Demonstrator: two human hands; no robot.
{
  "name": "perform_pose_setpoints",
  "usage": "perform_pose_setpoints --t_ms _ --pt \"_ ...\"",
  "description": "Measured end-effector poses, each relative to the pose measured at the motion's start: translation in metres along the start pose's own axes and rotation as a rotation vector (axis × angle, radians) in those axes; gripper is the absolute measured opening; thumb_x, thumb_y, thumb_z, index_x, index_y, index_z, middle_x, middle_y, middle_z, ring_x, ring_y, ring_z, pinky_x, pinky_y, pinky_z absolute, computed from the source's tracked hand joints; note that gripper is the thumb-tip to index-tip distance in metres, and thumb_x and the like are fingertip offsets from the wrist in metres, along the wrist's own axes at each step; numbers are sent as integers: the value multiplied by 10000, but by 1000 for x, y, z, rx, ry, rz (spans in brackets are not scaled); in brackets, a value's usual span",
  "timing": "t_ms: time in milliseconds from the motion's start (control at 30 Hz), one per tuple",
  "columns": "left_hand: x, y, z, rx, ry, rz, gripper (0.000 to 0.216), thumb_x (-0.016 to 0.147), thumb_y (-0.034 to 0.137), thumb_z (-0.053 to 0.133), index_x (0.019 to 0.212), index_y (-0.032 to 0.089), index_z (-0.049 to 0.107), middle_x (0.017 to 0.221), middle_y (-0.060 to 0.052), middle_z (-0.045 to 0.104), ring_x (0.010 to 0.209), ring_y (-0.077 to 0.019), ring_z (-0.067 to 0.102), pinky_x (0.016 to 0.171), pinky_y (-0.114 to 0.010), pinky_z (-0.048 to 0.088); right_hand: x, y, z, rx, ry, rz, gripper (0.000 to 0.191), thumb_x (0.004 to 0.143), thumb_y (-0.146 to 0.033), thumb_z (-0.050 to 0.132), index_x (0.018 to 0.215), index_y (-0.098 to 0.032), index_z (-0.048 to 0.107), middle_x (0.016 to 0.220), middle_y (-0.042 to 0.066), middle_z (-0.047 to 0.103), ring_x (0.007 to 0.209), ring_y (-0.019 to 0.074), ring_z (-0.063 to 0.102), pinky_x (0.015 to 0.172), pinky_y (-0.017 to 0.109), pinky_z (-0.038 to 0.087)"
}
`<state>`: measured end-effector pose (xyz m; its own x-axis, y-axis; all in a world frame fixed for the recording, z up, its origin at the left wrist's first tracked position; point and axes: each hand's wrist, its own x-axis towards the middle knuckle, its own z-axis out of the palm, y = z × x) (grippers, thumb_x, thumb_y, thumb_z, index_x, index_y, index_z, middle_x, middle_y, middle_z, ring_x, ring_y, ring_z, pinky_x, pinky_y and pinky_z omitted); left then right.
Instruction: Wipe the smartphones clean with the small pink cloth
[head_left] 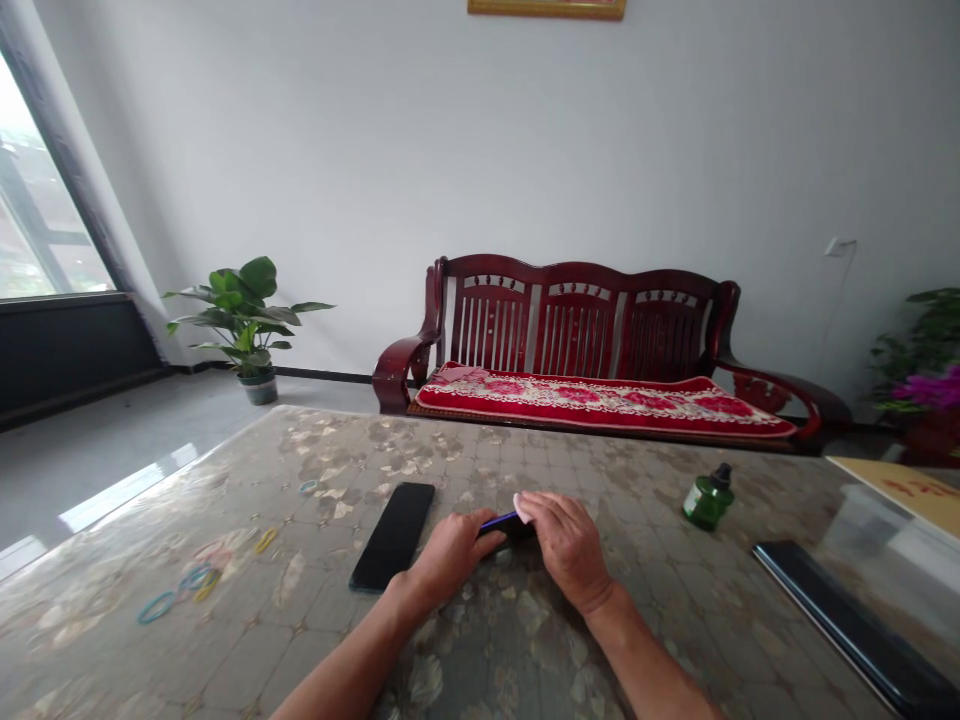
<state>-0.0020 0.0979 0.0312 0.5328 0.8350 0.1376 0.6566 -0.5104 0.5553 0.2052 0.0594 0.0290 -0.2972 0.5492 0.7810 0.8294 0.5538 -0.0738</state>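
Above the middle of the table, my left hand (455,550) grips one end of a dark phone (501,522) with a blue edge, thumb and fingers closed on it. The phone is tilted, so mostly its edge and dark face show. At its other end, my right hand (566,540) presses a small white pad (522,507), perhaps tissue or cotton, against the edge. My right fingers are bent over the pad and hide part of the phone. Left of my hands, a second black phone (393,537) lies flat on the table.
The table has a patterned cover (300,640). A green bottle (709,498) with a black cap stands right of my hands. Further right are a long dark case (855,620) and a clear plastic box (892,545). Several coloured rubber bands (199,578) lie left. A wooden bench (577,320) stands behind.
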Motion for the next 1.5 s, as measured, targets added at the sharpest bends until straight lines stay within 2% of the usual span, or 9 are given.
perform_pose_setpoints --t_ms 167,367,467,633,733,867,1133,1333,1500 --pt "2 -2 -1 38 6 -8 193 939 363 540 924 210 656 810 -25 720 775 -203 679 633 -238 399 -10 21 -7 -60 35 80 288 995 -175 450 1182 -243 658 1106 48 715 1045 193 629 921 359 478" --pt "3 -2 0 21 6 5 182 947 345 526 943 211 649 847 -21 725 792 -194 678 658 -237 404 -2 -6 5 -55 -13 -23 327 979 -177 500 1269 -270 618 1158 39 705 1087 194 615 968 372 468" --pt "3 -1 -2 38 -9 -11 201 954 350 511 930 206 650 835 -25 721 790 -199 679 657 -241 406 -1 -4 5 -68 4 2 310 972 -172 508 1227 -282 646 1124 28 718 1074 193 625 968 376 467" --pt "5 2 -4 72 -24 -60 207 962 349 504 950 201 649 861 -46 724 837 -215 688 676 -246 414 -12 22 3 -62 103 208 284 979 -200 448 1133 -240 683 1079 58 732 1015 188 665 925 342 488" --pt "6 3 -4 90 -25 -97 195 966 339 503 947 199 638 851 -49 723 839 -219 691 677 -246 413 -19 28 8 -33 102 405 287 973 -247 407 1094 -215 665 1006 74 744 873 191 699 770 296 517" --pt "6 4 -4 106 -15 -99 177 967 330 508 941 201 627 827 -46 719 836 -225 694 666 -245 410 -23 26 14 -36 54 614 261 951 -286 394 1051 -218 626 827 46 741 673 200 686 572 270 445" --pt "8 16 -17 232 -74 -75 192 965 312 514 1094 204 607 971 -73 735 966 -248 690 752 -265 456 -33 32 24 -87 -33 641 212 908 -224 432 985 -233 629 739 34 715 602 191 651 534 265 388" --pt "19 40 -22 390 -165 -66 201 917 181 537 1110 206 585 1029 -89 726 990 -256 687 786 -298 481 -36 39 28 81 29 656 200 845 -254 508 997 -263 639 766 5 729 651 202 679 549 268 447" --pt "31 57 -12 407 -145 -73 144 945 267 518 1032 208 616 975 -101 730 933 -270 701 761 -320 489 -29 37 23 262 24 675 180 841 -246 506 946 -265 651 817 -7 734 731 191 691 630 269 503"
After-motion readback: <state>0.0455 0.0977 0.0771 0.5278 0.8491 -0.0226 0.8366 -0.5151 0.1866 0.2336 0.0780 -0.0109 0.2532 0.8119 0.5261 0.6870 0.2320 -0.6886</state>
